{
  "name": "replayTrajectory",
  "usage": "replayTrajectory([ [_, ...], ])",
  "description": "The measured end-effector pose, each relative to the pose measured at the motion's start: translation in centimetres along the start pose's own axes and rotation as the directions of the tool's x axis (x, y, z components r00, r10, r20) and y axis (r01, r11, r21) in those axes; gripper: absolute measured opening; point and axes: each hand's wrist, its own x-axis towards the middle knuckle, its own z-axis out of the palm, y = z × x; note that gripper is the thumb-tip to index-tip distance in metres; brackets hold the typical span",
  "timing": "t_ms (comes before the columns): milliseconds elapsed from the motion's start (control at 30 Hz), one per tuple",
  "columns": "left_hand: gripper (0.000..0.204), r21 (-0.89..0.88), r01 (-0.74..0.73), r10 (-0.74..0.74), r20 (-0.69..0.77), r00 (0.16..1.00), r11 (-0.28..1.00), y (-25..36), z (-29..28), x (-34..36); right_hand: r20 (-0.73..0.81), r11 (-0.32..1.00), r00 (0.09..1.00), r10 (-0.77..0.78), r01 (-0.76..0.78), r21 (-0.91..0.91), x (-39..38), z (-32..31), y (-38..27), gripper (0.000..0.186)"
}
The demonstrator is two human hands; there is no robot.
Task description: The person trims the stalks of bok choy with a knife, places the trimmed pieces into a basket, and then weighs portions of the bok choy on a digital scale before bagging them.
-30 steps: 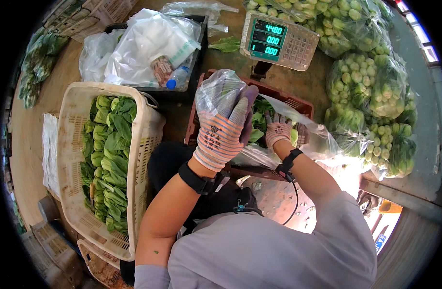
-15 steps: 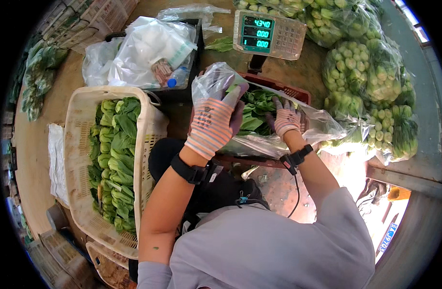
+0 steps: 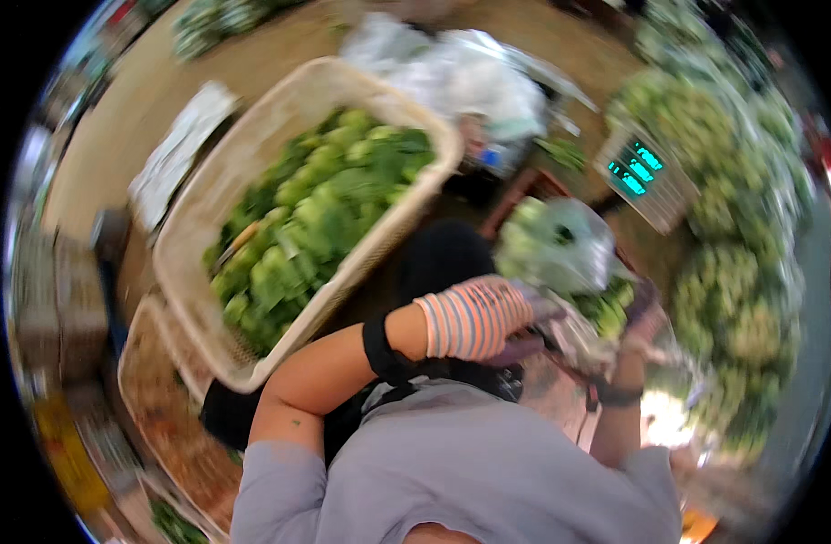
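A clear plastic bag (image 3: 583, 245) of leafy greens stands in a dark red crate (image 3: 513, 201) right of centre. My left hand (image 3: 479, 317), in an orange-and-grey striped glove, is at the bag's near edge, its fingers closed on the plastic. On the bag's right side is my right hand (image 3: 644, 317), also gloved; motion blur smears its fingers. Green leaves (image 3: 606, 308) show between the two hands. To the left, a large cream plastic basket (image 3: 184, 236) holds rows of bok choy (image 3: 316, 227).
A scale display (image 3: 647, 172) with lit digits stands beyond the crate. Bagged greens (image 3: 733, 299) are piled along the right. White plastic bags (image 3: 474, 82) lie behind the basket. A brown-stained crate (image 3: 166, 408) sits at lower left, and a white sheet (image 3: 182, 154) lies beside the basket.
The view has swung left, so the basket and scale appear further right. My left hand has gone from the bag's upper left to its near edge. The bag's filled end now stands up.
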Motion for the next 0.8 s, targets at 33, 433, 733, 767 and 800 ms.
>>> replayTrajectory([
  [33, 0.039, 0.004, 0.031, -0.031, -0.042, 0.999, 1.000, 0.2, -0.3, -2.7, -0.303, 0.981, 0.933, 0.192, -0.186, 0.049, -3.9, 8.6, -5.8, 0.043],
  [433, 0.043, -0.255, 0.570, -0.597, -0.570, 0.564, 0.781, 0.9, -5.8, -25.5, 0.902, 0.879, 0.386, 0.192, 0.342, -0.333, -9.5, 44.0, -11.2, 0.040],
  [733, 0.039, -0.741, -0.099, -0.726, -0.607, -0.322, 0.664, -9.5, -3.4, -36.5, 0.546, -0.018, 0.132, 0.827, 0.978, -0.209, -11.3, 66.4, 16.4, 0.061],
  [767, 0.039, -0.746, -0.053, -0.710, -0.606, -0.359, 0.663, -9.9, -2.9, -37.0, 0.555, -0.162, 0.131, 0.822, 0.987, 0.007, -12.8, 65.9, 18.0, 0.062],
  [800, 0.038, -0.722, -0.091, -0.699, -0.618, -0.361, 0.686, -10.2, -2.9, -37.1, 0.556, -0.213, 0.181, 0.811, 0.977, -0.006, -14.4, 66.3, 18.1, 0.050],
])
